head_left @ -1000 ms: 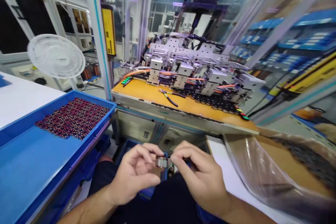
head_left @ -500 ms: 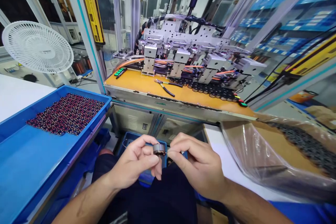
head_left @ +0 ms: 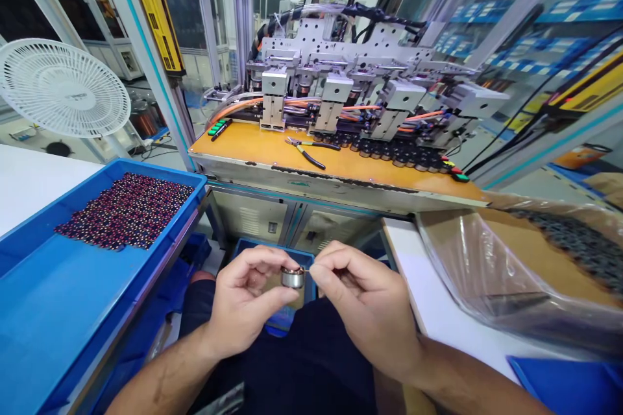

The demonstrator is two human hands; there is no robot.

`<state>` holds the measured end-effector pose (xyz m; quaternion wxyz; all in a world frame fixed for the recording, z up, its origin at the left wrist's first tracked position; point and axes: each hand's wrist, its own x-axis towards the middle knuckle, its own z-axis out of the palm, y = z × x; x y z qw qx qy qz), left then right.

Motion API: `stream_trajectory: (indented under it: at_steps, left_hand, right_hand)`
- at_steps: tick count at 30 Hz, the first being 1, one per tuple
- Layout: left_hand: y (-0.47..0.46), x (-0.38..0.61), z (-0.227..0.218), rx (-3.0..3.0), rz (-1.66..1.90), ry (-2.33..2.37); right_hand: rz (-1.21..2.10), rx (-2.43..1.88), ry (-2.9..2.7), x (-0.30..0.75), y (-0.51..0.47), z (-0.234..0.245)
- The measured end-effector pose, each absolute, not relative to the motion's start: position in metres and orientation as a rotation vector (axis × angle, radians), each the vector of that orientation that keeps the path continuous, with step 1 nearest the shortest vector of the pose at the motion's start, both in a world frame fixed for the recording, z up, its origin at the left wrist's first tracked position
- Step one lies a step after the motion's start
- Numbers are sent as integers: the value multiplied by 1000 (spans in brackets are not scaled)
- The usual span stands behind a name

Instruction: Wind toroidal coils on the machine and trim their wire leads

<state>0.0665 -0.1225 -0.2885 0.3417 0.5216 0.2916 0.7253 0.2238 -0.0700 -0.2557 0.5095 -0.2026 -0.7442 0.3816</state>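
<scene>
Two pinches: left hand [head_left: 243, 295] on a metal ring [head_left: 293, 280], right hand [head_left: 372, 301] on the wire [head_left: 306, 271] beside the ring. Tugging hard could snap that wire.

The clothing [head_left: 311, 363] below the grip is dark navy, with a grey, streaky patch [head_left: 226, 400] low to the left. The left hand [head_left: 243, 295] and right hand [head_left: 370, 305] are bare, as are both forearms [head_left: 170, 366]; the left one bears a faint mark [head_left: 161, 389]. Left of the grip, a bare knee [head_left: 202, 277] shows.

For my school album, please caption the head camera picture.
Left hand grips a metal cylinder; right hand pinches its wire.
</scene>
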Motion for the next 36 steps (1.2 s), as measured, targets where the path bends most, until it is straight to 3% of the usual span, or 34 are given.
stream_trajectory:
  at_steps: [7, 18, 21, 25, 28, 32, 36]
  left_hand:
    - [-122, 60, -291, 1342, 1831, 753]
    - [-120, 56, -292, 1307, 1759, 617]
    - [-116, 57, -293, 1201, 1743, 587]
    - [-111, 57, -300, 848, 1808, 878]
    - [-119, 59, -303, 1058, 1914, 1267]
    - [-135, 64, -290, 1759, 1924, 1380]
    - [-134, 66, -275, 1929, 1824, 1428]
  right_hand:
    - [1882, -464, -1482, 225, -73, -268]
    - [2070, -242, -1468, 211, -68, -282]
    - [1797, -216, -1545, 207, -67, -284]
    - [639, -201, -1786, 209, -55, -285]
    - [-84, -178, -1860, 215, -40, -288]
    - [-391, -84, -1950, 223, -30, -293]
    - [-486, 3, -1955, 224, -35, -295]
